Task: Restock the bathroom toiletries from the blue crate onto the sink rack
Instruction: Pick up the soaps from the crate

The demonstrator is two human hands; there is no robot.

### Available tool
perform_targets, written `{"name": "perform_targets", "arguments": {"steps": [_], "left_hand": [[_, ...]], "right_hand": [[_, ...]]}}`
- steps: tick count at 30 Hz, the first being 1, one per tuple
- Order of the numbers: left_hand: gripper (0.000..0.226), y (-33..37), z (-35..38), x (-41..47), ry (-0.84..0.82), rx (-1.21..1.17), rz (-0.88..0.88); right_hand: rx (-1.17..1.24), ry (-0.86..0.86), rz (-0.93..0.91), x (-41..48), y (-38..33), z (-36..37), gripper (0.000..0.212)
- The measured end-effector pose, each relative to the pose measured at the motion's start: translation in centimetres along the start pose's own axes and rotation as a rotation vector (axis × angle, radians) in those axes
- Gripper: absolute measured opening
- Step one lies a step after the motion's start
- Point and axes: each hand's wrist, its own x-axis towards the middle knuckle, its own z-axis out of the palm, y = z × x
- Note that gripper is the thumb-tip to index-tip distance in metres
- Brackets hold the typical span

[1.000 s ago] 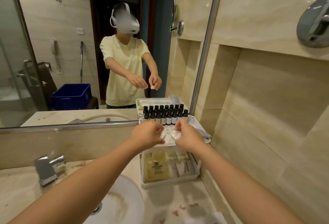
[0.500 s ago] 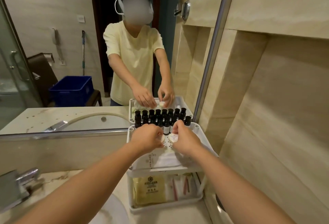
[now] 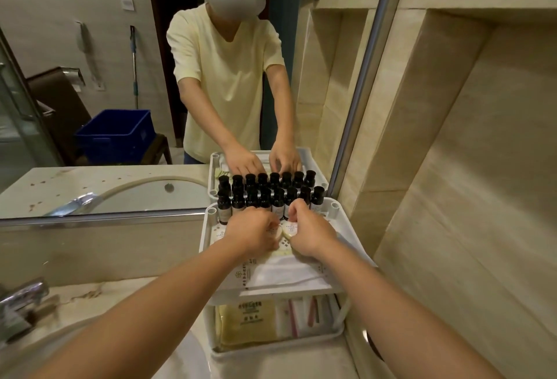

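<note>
A white two-tier sink rack (image 3: pixel 336 208) stands against the mirror at the counter's right end. Its top tier carries a row of small dark bottles (image 3: pixel 238 204) at the back and flat white packets (image 3: pixel 280 276) in front. My left hand (image 3: pixel 251 232) and my right hand (image 3: pixel 307 232) hover low over the top tier, just in front of the bottles. Each pinches a small round white toiletry: the left one (image 3: pixel 275 231) is mostly hidden by fingers, the right one (image 3: pixel 291 229) shows a printed label. The blue crate (image 3: pixel 116 134) appears only as a mirror reflection.
The lower tier holds a yellowish packet (image 3: pixel 247 324) and thin wrapped items (image 3: pixel 301 315). A chrome tap (image 3: pixel 21 303) and the white basin (image 3: pixel 180 360) lie at the lower left. A tiled wall closes the right side. The mirror reflects a person in a yellow shirt.
My head has leaned in and down, so the rack looks larger. Both hands have lowered the round toiletries closer to the top tier, still held side by side.
</note>
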Motion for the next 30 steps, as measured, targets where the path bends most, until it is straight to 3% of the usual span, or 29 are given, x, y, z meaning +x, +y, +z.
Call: {"name": "perform_targets", "arguments": {"steps": [4,17,30], "left_hand": [[0.046,-0.2,0.3,0.3,-0.015,0.007,-0.005],[0.061,-0.3,0.0,-0.4,-0.019,0.004,-0.024],[0.042,-0.4,-2.3,-5.2,0.122,-0.16,-0.047]], "right_hand": [[-0.021,-0.014,-0.019,0.3,0.0,0.2,0.042],[-0.018,-0.031,-0.046,-0.4,-0.4,-0.3,0.046],[0.089,0.115,-0.088,-4.2,-2.2,-0.7,0.048]]}}
